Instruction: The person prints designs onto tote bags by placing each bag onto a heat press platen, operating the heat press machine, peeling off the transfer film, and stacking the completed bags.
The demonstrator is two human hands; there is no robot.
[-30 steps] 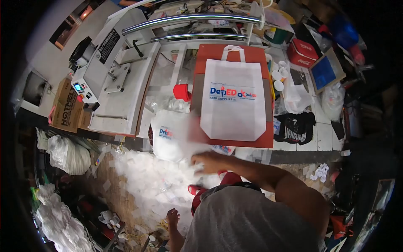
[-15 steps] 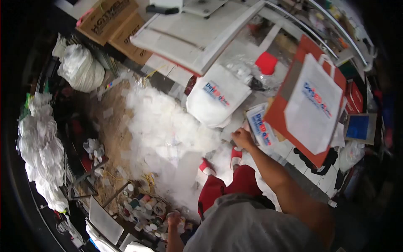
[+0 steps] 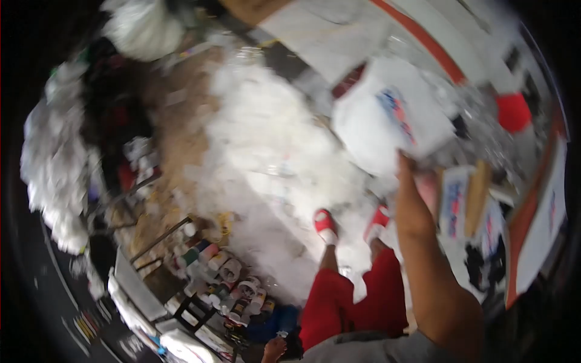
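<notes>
My right hand (image 3: 408,166) is at the lower edge of a white bag (image 3: 387,109) with blue and red print. The hand is smeared by motion, and its fingers do not show clearly. Whether it grips the bag or only overlaps it in view, I cannot tell. Low in the view my left hand (image 3: 275,348) is curled, with a small pale thing at its fingers, too blurred to name. It is beside a crowd of bottles and jars (image 3: 239,293).
White scraps (image 3: 272,133) cover the floor around my red slippers (image 3: 325,221). A white bundle (image 3: 142,30) and a white heap (image 3: 57,157) stand at left. An orange-edged board (image 3: 526,230) is at right, near a red cap-like piece (image 3: 513,112).
The view has swung, shifting the bag and the board rightward. My right hand now appears higher, against the bag's lower edge. My left hand has moved down and right from the bottles.
</notes>
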